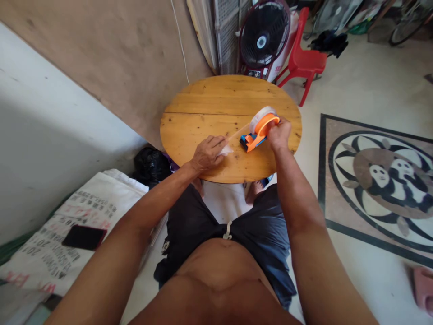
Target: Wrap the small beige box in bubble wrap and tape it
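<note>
My right hand [280,133] is closed around an orange and blue tape dispenser [264,127], held tilted over the right half of the round wooden table [209,97]. On the dispenser sits a whitish roll of tape [261,118]. A thin, see-through strip of tape [238,131] stretches from the roll down toward my left hand [209,152]. That hand rests low at the tabletop, fingers bent over a small, whitish, translucent piece [226,150] that looks like thin plastic. Its far part is hidden under the fingers.
Beyond the table stand a black fan [265,38] and a red plastic chair [302,58]. To the left, a phone [84,237] lies on printed white sacks [111,192], near a black plastic bag [151,163]. A panda floor design [389,180] lies to the right.
</note>
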`<action>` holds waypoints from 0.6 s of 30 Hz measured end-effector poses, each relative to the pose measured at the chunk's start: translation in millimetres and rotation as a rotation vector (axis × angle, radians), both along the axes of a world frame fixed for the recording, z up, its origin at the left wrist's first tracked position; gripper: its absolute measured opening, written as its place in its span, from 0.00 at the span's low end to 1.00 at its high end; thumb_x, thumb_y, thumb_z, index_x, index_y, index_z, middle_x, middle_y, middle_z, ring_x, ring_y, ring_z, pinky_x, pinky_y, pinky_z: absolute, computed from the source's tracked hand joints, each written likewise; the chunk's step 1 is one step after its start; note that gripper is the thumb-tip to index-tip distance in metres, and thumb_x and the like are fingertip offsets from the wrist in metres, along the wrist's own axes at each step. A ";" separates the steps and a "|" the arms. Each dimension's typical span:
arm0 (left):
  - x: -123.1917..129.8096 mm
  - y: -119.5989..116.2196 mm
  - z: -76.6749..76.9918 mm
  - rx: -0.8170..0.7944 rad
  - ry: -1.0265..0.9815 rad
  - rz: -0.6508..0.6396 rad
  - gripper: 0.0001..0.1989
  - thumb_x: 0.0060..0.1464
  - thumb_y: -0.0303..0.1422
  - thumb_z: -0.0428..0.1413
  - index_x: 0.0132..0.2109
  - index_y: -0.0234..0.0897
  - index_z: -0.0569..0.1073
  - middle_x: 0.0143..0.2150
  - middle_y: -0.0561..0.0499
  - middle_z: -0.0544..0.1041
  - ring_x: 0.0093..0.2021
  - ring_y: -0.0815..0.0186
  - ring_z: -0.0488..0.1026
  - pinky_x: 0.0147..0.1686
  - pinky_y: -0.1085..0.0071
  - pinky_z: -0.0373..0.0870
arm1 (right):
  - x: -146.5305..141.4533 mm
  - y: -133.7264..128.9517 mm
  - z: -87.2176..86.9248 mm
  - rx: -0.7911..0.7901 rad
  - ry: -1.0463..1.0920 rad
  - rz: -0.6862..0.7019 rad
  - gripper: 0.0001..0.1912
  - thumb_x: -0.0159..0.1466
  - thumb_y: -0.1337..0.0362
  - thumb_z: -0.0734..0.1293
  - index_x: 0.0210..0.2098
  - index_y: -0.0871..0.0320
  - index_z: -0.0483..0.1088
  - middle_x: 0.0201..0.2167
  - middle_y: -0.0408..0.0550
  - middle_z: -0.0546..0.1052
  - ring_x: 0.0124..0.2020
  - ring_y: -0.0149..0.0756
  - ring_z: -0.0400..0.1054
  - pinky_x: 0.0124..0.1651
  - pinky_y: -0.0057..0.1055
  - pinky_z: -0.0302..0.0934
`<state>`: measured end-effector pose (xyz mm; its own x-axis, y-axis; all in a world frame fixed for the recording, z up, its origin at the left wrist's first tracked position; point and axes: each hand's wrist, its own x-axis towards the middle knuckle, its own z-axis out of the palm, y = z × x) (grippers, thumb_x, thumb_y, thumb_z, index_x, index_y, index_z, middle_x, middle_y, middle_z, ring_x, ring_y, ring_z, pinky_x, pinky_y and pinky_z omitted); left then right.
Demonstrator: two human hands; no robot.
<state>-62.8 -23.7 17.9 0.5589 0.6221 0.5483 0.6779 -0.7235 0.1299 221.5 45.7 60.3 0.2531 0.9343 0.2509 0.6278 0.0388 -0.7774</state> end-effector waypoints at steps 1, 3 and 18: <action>-1.0 -0.1 1.9 -0.001 0.011 0.000 0.22 0.65 0.42 0.51 0.59 0.35 0.74 0.57 0.37 0.77 0.53 0.51 0.74 0.54 0.52 0.73 | 0.6 1.0 1.2 0.008 -0.034 -0.040 0.14 0.68 0.52 0.62 0.31 0.54 0.66 0.26 0.46 0.72 0.37 0.41 0.71 0.39 0.34 0.67; -3.6 -0.8 3.3 0.004 0.022 0.007 0.22 0.65 0.42 0.50 0.58 0.34 0.75 0.55 0.37 0.78 0.52 0.52 0.74 0.53 0.52 0.74 | 1.5 1.9 5.1 0.028 -0.111 -0.126 0.11 0.67 0.56 0.63 0.33 0.55 0.68 0.28 0.48 0.74 0.38 0.42 0.72 0.42 0.36 0.67; -10.3 -8.1 -4.8 0.044 -0.070 -0.056 0.21 0.65 0.40 0.50 0.59 0.35 0.74 0.53 0.37 0.78 0.52 0.53 0.75 0.52 0.52 0.75 | 12.3 2.8 30.9 0.101 -0.324 -0.140 0.04 0.65 0.65 0.63 0.36 0.57 0.69 0.38 0.55 0.77 0.46 0.49 0.73 0.51 0.45 0.65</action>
